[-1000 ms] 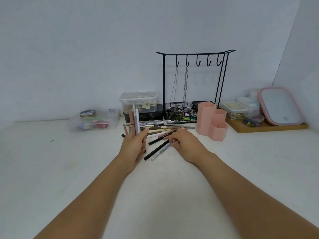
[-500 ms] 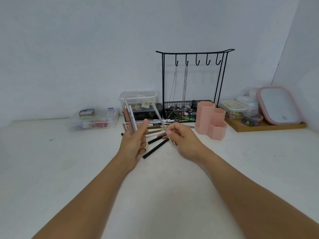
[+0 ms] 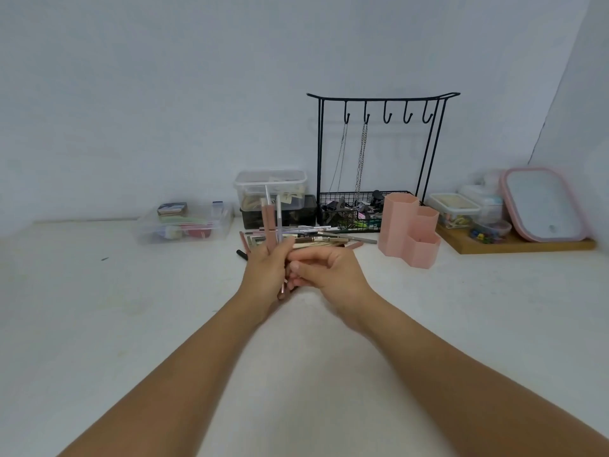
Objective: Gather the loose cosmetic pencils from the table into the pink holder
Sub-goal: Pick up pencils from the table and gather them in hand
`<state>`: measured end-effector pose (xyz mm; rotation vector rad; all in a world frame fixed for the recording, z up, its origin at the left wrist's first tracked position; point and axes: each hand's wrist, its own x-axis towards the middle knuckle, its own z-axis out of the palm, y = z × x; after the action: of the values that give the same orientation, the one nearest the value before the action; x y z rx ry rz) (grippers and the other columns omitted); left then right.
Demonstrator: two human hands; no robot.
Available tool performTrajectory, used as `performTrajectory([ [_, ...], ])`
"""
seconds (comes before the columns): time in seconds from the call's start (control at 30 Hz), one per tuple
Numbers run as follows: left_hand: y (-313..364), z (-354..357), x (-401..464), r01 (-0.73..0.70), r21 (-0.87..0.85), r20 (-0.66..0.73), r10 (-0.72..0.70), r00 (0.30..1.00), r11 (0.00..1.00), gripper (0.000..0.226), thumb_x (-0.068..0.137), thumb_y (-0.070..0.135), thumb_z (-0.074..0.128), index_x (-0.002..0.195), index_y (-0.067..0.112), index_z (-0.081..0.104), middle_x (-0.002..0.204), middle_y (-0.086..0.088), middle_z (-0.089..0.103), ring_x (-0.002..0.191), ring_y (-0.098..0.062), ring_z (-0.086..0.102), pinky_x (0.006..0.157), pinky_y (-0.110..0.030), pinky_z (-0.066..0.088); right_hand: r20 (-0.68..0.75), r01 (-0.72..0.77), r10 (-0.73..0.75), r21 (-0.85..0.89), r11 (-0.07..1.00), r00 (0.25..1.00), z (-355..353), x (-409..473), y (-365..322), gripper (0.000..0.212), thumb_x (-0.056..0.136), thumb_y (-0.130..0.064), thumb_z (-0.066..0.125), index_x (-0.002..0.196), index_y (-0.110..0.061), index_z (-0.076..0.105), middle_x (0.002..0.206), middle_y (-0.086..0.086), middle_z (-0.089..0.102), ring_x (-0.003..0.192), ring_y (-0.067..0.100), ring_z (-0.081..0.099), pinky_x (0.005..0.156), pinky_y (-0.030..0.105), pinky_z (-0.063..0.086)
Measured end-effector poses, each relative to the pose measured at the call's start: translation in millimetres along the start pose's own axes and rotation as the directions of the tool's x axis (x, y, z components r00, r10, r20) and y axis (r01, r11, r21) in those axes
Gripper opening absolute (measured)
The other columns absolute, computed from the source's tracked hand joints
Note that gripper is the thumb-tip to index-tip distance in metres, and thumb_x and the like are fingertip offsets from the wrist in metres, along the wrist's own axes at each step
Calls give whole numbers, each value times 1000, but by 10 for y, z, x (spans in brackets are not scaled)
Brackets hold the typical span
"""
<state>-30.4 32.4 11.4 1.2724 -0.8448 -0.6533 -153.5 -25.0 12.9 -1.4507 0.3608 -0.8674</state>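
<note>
My left hand [image 3: 267, 272] grips a small upright bundle of cosmetic pencils [image 3: 272, 222], pink and white ones standing above my fingers. My right hand [image 3: 326, 270] presses against the left one, its fingers curled at the bundle's lower part; whether it grips a pencil there I cannot tell. A pile of loose pencils [image 3: 309, 237] lies on the white table just beyond both hands. The pink holder [image 3: 410, 232], made of hexagonal cups, stands to the right of the pile and looks empty.
A black wire jewellery stand [image 3: 379, 153] with hanging chains rises behind the pile. Clear plastic boxes [image 3: 184, 224] sit at back left and centre. A wooden tray [image 3: 514, 244] with small containers and a pink-rimmed lid stands at back right.
My right hand lifted a pale pencil from the pile and brought it across to the bundle in my left hand. Both hands now touch.
</note>
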Motion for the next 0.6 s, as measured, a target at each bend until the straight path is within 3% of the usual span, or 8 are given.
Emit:
performTrajectory([
  [0.07,47,-65,29,-8,-5,-37,8,999,1000,44,101,40,55,61,24,59,51,-5,56,42,-21,53,36,-23,33,-74,61,-84,-274,960,994,-139,64,-2,25,90,1,66,107,-16,73,92,0,72,74,14,65,68,23,55],
  [0.13,94,-146,66,2,-74,-74,-7,997,997,35,103,41,54,78,18,52,52,-3,57,41,-18,53,35,-21,33,-27,102,-166,-686,720,986,-322,114,28,31,94,-5,63,118,-23,69,111,-8,68,90,11,62,81,22,53],
  [0.2,128,-227,93,22,-105,-102,-33,994,994,33,103,42,54,82,18,47,49,0,52,40,-16,50,34,-20,31,106,127,-70,-859,496,992,-449,140,75,35,97,-9,58,128,-25,65,128,-7,64,111,12,59,99,28,48],
  [0.27,145,-276,101,48,-104,-106,-59,993,993,35,103,42,55,79,19,46,48,3,42,39,-13,41,34,-19,26,149,126,19,-891,436,989,-487,151,109,37,98,-10,57,131,-26,64,136,-6,61,121,14,56,105,32,45],
  [0.43,163,-316,105,141,-139,-149,-162,976,980,44,101,35,58,65,23,36,51,6,27,42,-11,20,34,-20,19,134,115,16,-902,417,991,-493,189,88,25,96,-11,62,117,-21,72,123,-3,68,112,16,60,98,25,46],
  [0.6,138,-337,97,194,-152,-153,-217,964,969,50,99,30,60,60,26,30,48,7,25,39,-11,17,34,-19,16,130,119,-7,-887,446,992,-505,184,76,15,95,-10,63,104,-18,72,109,-4,66,98,15,61,78,16,41],
])
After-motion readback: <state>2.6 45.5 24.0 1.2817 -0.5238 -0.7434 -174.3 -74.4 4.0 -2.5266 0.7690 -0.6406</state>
